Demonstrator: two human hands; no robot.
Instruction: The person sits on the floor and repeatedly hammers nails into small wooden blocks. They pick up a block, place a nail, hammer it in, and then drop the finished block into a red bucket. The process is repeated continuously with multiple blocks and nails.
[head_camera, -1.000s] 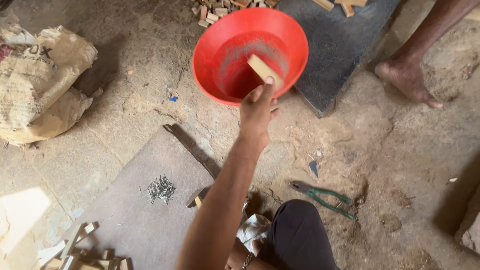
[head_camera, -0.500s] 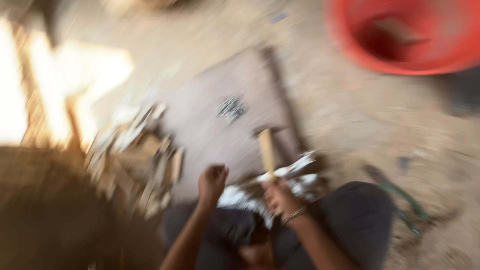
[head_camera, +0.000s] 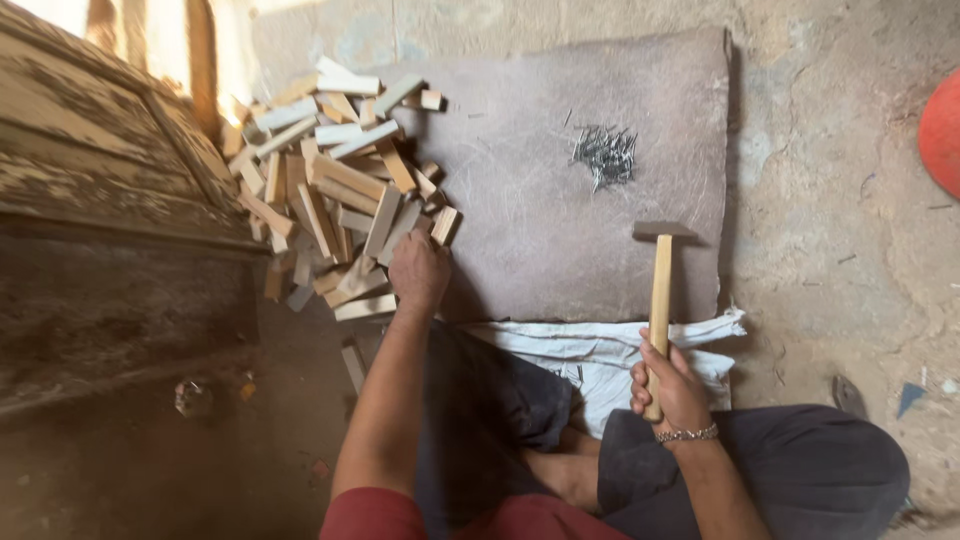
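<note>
While left hand (head_camera: 418, 270) grips wood blocks (head_camera: 335, 185) | right hand (head_camera: 672, 385) clamps hammer (head_camera: 660, 290) | nails (head_camera: 604, 155) (loose) beyond

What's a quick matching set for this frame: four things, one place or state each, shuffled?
Things:
1. hammer
2. nails
3. wood blocks
4. white cloth

Places:
A. loose heap under the left hand
B. held in the right hand
C. small pile on the grey slab
D. spread across the lap

Pairs: 1-B, 2-C, 3-A, 4-D
</note>
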